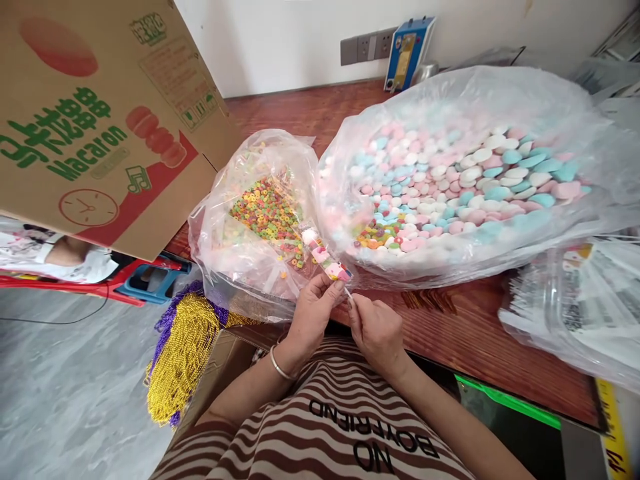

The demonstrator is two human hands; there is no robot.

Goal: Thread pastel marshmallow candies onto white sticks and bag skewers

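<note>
Near the table's front edge, my left hand [315, 303] pinches the lower end of a small clear packet [325, 257] filled with pink, white and colored candies. My right hand [377, 327] is closed on a thin white stick [349, 292] at the packet's bottom. Behind my left hand lies an open clear bag of small colored rings [270, 213]. To the right spreads a larger clear bag of pink, white and blue candies [465, 180], with some colored rings at its near left part.
A Macaron carton [105, 127] stands at the left. Gold and purple bead strands [187, 350] hang below it. Clear packaging [585, 300] lies at the right, gold twist ties [430, 301] near the front edge. A blue device [409, 53] stands by the wall.
</note>
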